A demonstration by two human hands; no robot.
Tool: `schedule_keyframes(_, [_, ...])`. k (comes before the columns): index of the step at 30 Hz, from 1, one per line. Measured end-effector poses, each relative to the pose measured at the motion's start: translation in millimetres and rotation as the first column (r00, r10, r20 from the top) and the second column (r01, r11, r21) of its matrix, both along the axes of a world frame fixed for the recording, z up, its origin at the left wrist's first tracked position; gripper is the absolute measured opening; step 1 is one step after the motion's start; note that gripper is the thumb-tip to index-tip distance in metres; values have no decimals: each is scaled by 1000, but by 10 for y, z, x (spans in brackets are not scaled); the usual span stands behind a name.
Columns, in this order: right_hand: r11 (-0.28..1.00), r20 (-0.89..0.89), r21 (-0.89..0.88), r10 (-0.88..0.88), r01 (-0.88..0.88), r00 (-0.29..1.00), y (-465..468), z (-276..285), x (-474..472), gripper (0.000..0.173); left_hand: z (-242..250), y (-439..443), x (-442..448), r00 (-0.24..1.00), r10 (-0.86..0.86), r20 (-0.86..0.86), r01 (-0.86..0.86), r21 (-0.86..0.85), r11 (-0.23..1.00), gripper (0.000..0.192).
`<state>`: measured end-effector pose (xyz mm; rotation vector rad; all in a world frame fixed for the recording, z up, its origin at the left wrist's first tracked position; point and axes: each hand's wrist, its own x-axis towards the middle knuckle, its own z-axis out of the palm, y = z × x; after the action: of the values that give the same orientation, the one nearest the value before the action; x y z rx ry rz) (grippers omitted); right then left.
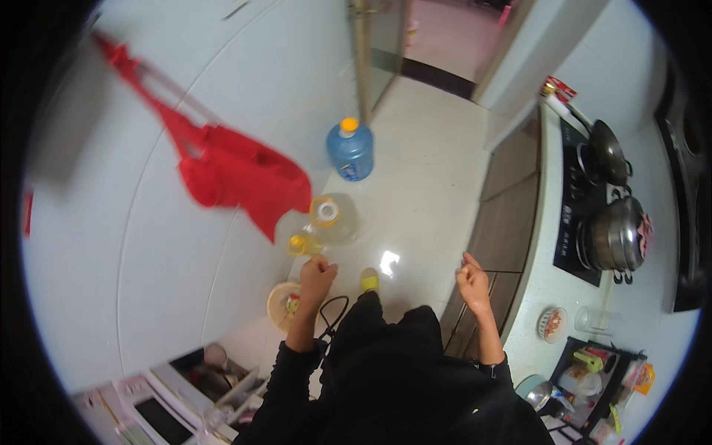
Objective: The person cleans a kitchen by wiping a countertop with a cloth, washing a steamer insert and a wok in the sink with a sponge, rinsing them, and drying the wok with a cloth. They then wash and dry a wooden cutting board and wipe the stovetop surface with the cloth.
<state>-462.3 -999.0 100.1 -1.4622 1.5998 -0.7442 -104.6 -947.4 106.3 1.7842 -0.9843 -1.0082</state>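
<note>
My left hand (318, 273), its fingers curled closed with nothing seen in them, is held out over the floor, near a small bottle with a yellow cap (298, 243) and a large clear plastic jug (337, 222). On the other side, my right hand (471, 278) is raised in front of the brown cabinet doors (503, 222). Its fingers are mostly curled, one partly extended, and no object shows in it. A red apron (239, 172) hangs on the left wall. Beyond the jug stands a blue water bottle (351, 150) with a yellow cap.
On the right counter (523, 317), a black cooktop (573, 222) carries a wok (607, 150) and a steel pot (614, 236); a bowl of food (552, 325) stands nearby. A waste basket (276, 311) is at left, an open glass door (384, 50) ahead.
</note>
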Motion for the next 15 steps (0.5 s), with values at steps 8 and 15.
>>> schedule_keyframes(8, [988, -104, 145, 72, -57, 992, -1267, 38, -97, 29, -41, -1551, -204, 966, -219, 139, 224, -17, 974, 32])
schedule_keyframes(15, [997, -76, 36, 66, -64, 995, -2830, 79, -513, 23, -37, -2900, -866, 933, -310, 183, 301, 77, 950, 29])
